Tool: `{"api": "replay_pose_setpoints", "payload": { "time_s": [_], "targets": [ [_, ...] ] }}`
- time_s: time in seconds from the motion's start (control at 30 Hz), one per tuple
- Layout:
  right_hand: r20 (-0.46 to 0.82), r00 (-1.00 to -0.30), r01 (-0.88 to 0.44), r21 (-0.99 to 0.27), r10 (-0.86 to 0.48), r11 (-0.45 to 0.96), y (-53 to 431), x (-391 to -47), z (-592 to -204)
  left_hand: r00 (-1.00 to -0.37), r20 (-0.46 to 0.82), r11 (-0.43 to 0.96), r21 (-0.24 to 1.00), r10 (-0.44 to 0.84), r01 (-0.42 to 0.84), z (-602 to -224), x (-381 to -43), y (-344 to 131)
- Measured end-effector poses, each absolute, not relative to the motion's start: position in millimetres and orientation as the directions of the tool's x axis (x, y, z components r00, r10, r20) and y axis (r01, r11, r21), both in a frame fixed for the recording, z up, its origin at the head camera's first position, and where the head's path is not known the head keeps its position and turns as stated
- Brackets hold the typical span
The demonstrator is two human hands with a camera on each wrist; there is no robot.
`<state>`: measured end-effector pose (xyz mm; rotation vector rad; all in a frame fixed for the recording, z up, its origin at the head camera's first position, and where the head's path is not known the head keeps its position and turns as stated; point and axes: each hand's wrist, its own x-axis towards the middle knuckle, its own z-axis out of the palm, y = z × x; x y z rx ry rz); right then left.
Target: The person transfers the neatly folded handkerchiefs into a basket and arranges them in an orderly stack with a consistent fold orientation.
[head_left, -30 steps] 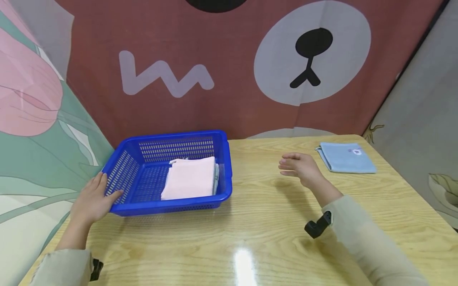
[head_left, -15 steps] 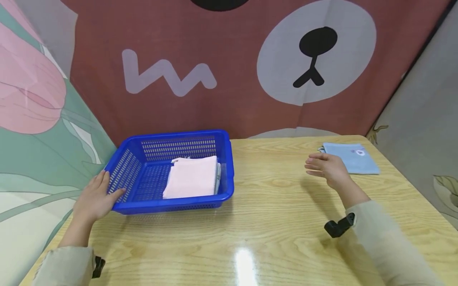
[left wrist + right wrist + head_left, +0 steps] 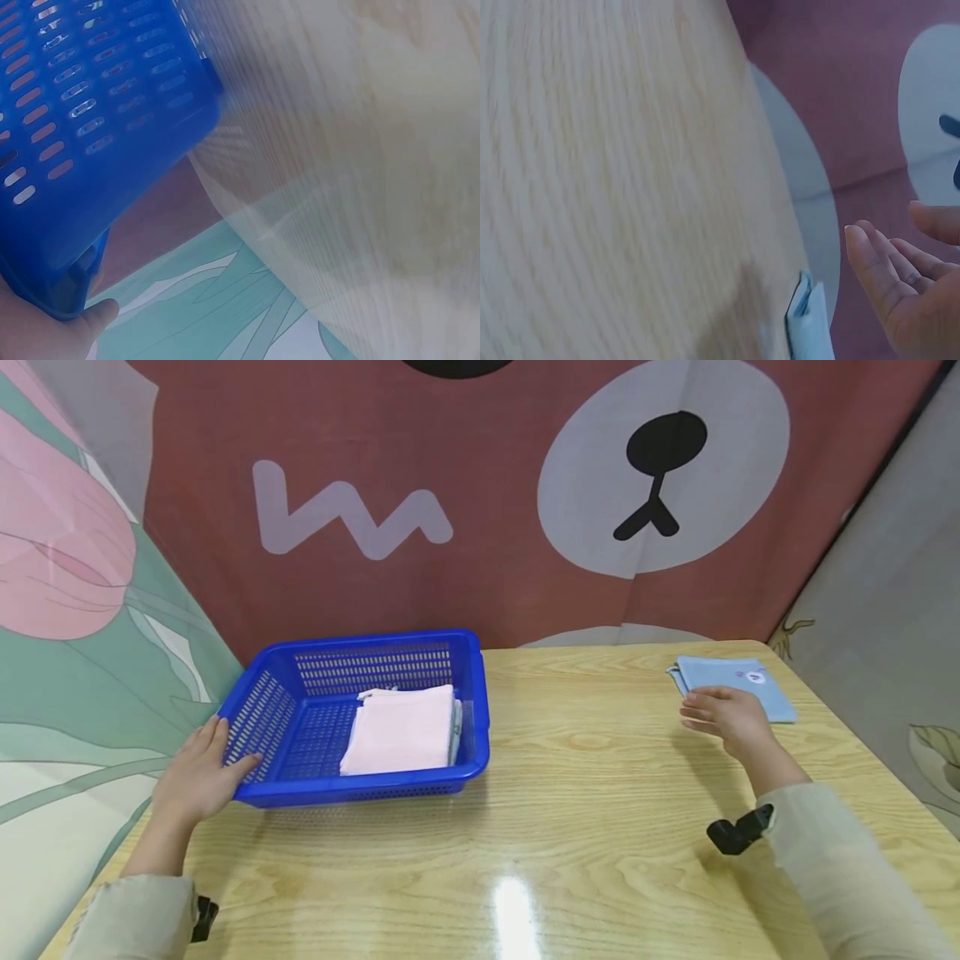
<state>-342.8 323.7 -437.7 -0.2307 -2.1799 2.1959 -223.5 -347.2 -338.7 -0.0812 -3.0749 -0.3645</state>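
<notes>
A blue plastic basket (image 3: pixel 360 789) stands on the left side of the table. My left hand (image 3: pixel 193 772) grips its near left corner, fingers along the side rim and thumb over the front. In the left wrist view the thumb (image 3: pixel 97 315) shows at the corner of the basket (image 3: pixel 105 135). Inside the basket lies a folded pale pink towel (image 3: pixel 401 731) on top of a greyish folded cloth. My right hand (image 3: pixel 731 718) hovers with relaxed fingers and nothing in them, overlapping the near left part of a folded light blue towel (image 3: pixel 768 693). The right wrist view shows the towel's folded edge (image 3: pixel 810 330) below the hand.
The wooden table (image 3: pixel 585 827) ends at a brown curtain (image 3: pixel 480 585) with a bear print. Patterned curtains (image 3: pixel 67 693) close off the left side and a grey one (image 3: pixel 885 568) the right. Each wrist wears a small black camera (image 3: pixel 738 831).
My right hand has moved right across the table, from left of the blue towel to over its near edge. The left hand has stayed on the basket.
</notes>
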Motion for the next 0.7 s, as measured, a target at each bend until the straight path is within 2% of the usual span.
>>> {"api": "replay_pose_setpoints", "payload": {
  "time_s": [0.13,0.27,0.43,0.57,0.7],
  "targets": [
    [-0.103,-0.983,0.100,-0.995,0.155,-0.023,330,-339,-436,-0.998,0.053,0.972,0.230,0.045,0.057,-340,-224,-348],
    [-0.126,-0.976,0.136,-0.990,0.180,0.043,332,-329,-425,-0.998,0.049,0.972,0.230,0.044,0.054,-341,-224,-348],
    [-0.163,-0.965,0.208,-0.954,0.207,0.217,325,-313,-403,-0.998,0.048,0.972,0.228,0.040,0.050,-340,-224,-349],
    [-0.172,-0.951,0.232,-0.946,0.256,0.228,328,-307,-399,-0.998,0.045,0.973,0.226,0.044,0.053,-340,-224,-348],
    [-0.184,-0.943,0.231,-0.962,0.277,0.147,337,-304,-400,-0.998,0.042,0.971,0.233,0.049,0.058,-341,-225,-348]
  ]
}}
